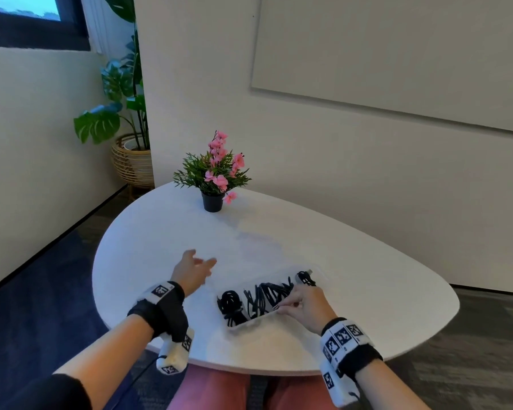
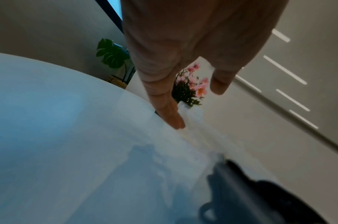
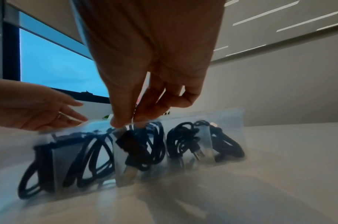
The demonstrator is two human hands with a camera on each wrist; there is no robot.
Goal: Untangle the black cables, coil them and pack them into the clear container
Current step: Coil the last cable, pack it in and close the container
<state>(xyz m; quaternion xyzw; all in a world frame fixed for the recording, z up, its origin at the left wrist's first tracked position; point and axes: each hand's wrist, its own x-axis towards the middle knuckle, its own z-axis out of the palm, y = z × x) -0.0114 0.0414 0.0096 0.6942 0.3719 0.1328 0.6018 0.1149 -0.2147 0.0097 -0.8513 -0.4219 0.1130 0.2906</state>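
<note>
while the left hand (image 1: 193,272) hovers with fingers spread and holding nothing over the round white table (image 1: 160,232), the long clear plastic container (image 1: 251,322) lies to its right with the coiled black cables (image 1: 264,297) inside. further right, the right hand (image 1: 304,306) pinches the container's near rim between thumb and fingertips.

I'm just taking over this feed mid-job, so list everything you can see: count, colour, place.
clear container: one, transparent, divided, near edge of the table, right of centre
black cables: several bundles, exact count unclear, black, inside the container's compartments
table: one, white, rounded, against the wall
flower pot: one, black with pink flowers and green leaves, far side of table
monstera plant: one, green, in a woven basket on the floor, left corner
wall panel: one, white, upper right wall
left hand: fingers spread, above the table left of the container, holding nothing
right hand: fingertips pinching at the container's near rim
</note>
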